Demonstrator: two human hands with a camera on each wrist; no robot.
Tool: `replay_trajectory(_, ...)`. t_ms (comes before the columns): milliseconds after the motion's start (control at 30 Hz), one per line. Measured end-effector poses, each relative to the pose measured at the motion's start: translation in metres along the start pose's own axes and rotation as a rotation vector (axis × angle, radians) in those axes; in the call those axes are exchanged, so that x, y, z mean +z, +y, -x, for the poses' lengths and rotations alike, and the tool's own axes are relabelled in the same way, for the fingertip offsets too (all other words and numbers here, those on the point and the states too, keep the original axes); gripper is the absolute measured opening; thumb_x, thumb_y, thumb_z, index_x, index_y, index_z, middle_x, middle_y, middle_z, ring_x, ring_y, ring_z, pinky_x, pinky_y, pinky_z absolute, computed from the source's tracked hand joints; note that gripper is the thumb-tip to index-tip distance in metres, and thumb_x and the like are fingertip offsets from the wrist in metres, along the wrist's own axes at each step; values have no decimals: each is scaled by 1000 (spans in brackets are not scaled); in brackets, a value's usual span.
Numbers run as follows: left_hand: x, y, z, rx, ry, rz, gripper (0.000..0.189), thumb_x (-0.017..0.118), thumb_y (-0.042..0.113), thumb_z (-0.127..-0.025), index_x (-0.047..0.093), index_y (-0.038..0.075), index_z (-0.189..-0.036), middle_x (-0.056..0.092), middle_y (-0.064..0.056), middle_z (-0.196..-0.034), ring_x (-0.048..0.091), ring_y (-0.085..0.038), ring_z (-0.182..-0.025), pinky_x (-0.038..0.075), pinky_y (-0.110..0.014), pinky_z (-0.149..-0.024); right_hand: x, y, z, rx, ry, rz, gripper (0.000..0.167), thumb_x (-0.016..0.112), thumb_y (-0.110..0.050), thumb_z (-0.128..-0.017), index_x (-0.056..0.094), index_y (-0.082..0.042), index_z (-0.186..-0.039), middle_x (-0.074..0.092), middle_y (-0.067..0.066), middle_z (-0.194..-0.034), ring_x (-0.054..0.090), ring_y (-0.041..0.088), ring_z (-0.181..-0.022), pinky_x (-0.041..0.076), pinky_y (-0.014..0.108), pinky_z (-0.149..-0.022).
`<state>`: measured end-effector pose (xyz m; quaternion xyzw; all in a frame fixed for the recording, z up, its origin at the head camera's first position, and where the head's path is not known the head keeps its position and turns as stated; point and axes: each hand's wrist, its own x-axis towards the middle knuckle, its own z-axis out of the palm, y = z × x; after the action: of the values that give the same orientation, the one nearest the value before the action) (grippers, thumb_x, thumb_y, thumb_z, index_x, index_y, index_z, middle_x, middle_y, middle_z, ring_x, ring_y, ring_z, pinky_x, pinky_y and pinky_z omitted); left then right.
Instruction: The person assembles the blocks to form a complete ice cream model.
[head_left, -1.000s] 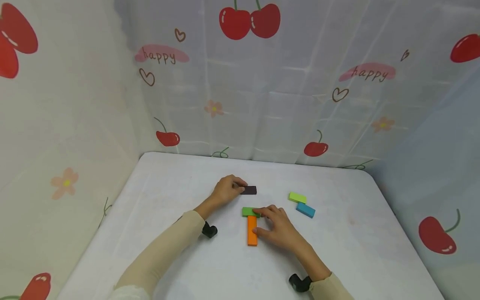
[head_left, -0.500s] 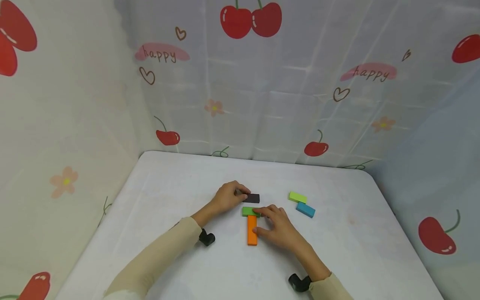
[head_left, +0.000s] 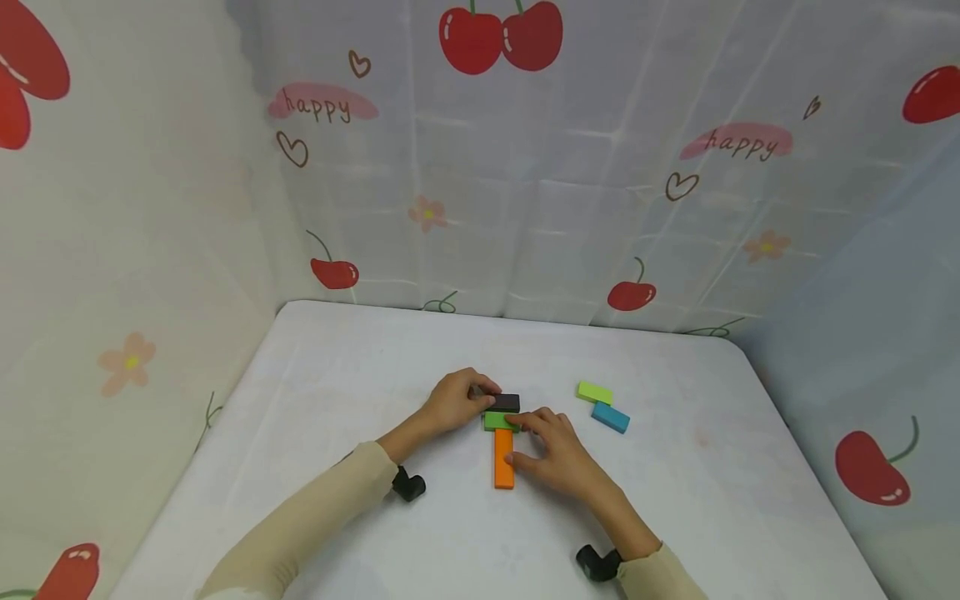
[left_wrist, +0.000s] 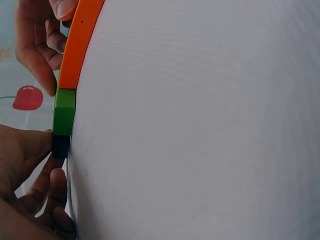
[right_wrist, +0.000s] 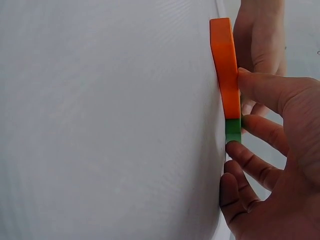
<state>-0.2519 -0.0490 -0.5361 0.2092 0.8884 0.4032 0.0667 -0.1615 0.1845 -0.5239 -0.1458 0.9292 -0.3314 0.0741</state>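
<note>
My left hand (head_left: 453,402) pinches a black block (head_left: 507,403) at its left end, between thumb and fingers. That block lies crosswise against the far side of a green block (head_left: 495,422). Running toward me from the green block is a long orange block (head_left: 503,467), so the pieces form a T with a double bar. My right hand (head_left: 561,454) rests over the right side, its thumb touching the orange block (right_wrist: 226,75) and its index finger on the green block (right_wrist: 233,125). In the left wrist view, all three blocks touch end to side.
A lime-green block (head_left: 595,392) and a blue block (head_left: 611,417) lie touching at the right. All the blocks lie on a white-covered table (head_left: 712,500). Patterned curtains (head_left: 525,233) stand behind and beside it. Black wrist devices (head_left: 597,564) stick out near the sleeves.
My left hand has drawn the black block nearer to me, from apart at the back until it meets the green block. My right hand and the other blocks stay in place.
</note>
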Motion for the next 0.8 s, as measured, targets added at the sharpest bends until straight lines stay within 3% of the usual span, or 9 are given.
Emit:
replay_trajectory(567, 2, 0, 6, 8, 15, -20, 18, 72, 21, -104, 82, 23, -118, 75, 3, -111, 56, -11, -83, 46, -25, -76, -1, 0, 0, -3, -4, -2, 54, 86, -38, -92, 67, -33, -143, 65, -3, -127, 48, 18, -111, 45, 35, -92)
replay_trajectory(700, 3, 1, 9, 45, 57, -45, 17, 75, 19, -102, 83, 24, -116, 73, 3, -115, 58, -11, -85, 48, -27, -78, -1, 0, 0, -7, -3, -7, 54, 86, -38, -92, 68, -32, -143, 65, -4, -128, 48, 18, -112, 46, 36, -93)
replay_trajectory(800, 5, 5, 13, 100, 82, -108, 15, 76, 19, -101, 85, 24, -112, 74, 3, -121, 64, -14, -95, 48, -34, -87, -2, 0, 0, -10, -2, -6, 54, 86, -38, -92, 68, -32, -143, 66, -4, -128, 48, 17, -112, 46, 35, -93)
